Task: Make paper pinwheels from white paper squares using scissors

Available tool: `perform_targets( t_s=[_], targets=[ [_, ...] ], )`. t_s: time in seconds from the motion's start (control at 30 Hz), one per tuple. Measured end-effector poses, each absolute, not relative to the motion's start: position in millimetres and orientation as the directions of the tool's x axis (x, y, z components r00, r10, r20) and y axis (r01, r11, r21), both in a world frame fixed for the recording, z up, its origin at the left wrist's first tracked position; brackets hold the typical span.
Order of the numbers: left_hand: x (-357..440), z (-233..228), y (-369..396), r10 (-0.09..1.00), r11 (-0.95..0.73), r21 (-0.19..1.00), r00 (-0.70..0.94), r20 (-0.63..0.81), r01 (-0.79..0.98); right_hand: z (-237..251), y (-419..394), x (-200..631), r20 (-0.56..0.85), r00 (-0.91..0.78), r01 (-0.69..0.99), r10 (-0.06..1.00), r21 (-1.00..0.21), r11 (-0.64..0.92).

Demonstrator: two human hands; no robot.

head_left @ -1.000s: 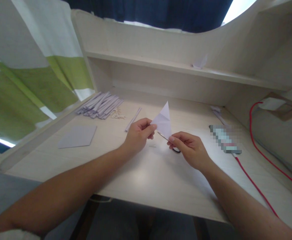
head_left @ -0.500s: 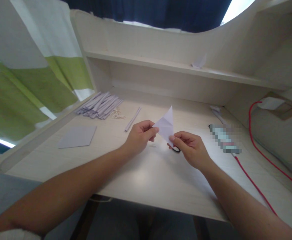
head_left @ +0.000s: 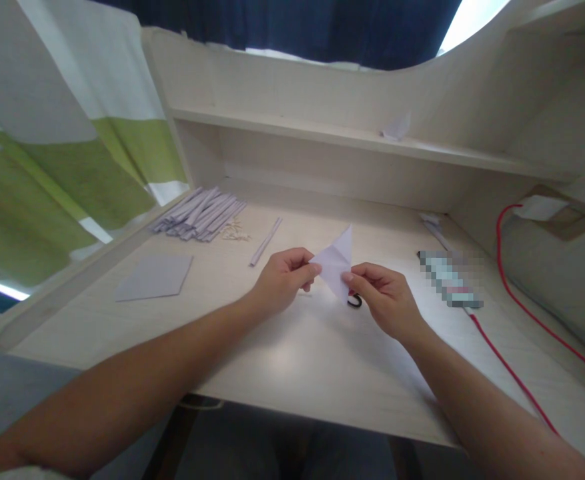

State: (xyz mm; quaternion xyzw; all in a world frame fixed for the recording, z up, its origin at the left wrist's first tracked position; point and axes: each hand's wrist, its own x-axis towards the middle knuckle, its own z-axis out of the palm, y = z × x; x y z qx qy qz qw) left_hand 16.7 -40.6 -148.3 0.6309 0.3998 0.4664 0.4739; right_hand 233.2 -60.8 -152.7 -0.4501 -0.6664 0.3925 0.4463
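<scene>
1. Paper (head_left: 336, 264), white, folded to a triangle: we held it just above the desk (head_left: 292, 353), near the middle, one tip pointing up and to the right.
2. Left hand (head_left: 282, 280): our thumb and forefinger were pinched shut on the paper's left corner, the other fingers curled in beneath.
3. Right hand (head_left: 382, 297): our thumb and forefinger were closed on the paper's lower right edge, the remaining fingers bent loosely under the palm.
4. Black loop (head_left: 355, 301): it lay on the desk directly below the paper, mostly hidden by the paper and our right hand; we could not tell what it belonged to.
5. Grey sheet (head_left: 155, 275): flat on the desk, well to the left of our hands.
6. Paper strips (head_left: 199, 212): a loose pile at the back left of the desk, with a few small scraps (head_left: 236, 231) just beside it.
7. Single strip (head_left: 266, 241): it lay alone between the pile and our left hand.
8. Red cable (head_left: 509, 373): it ran along the desk's right side, past a blurred flat item (head_left: 449, 279) near our right hand.
9. Shelf (head_left: 322, 133): above the desk's back, bearing a small folded paper piece (head_left: 396, 127).
</scene>
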Motion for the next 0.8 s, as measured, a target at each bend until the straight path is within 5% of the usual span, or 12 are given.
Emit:
perform_targets(
  t_s=[0.8],
  targets=[
    [19.2, -150.6, -43.2, 0.925, -0.216, 0.972, 0.338, 0.172, 0.097, -147.7, -56.9, 232.4, 0.249, -0.045, 0.061, 0.967, -0.966, 0.251]
  ],
)
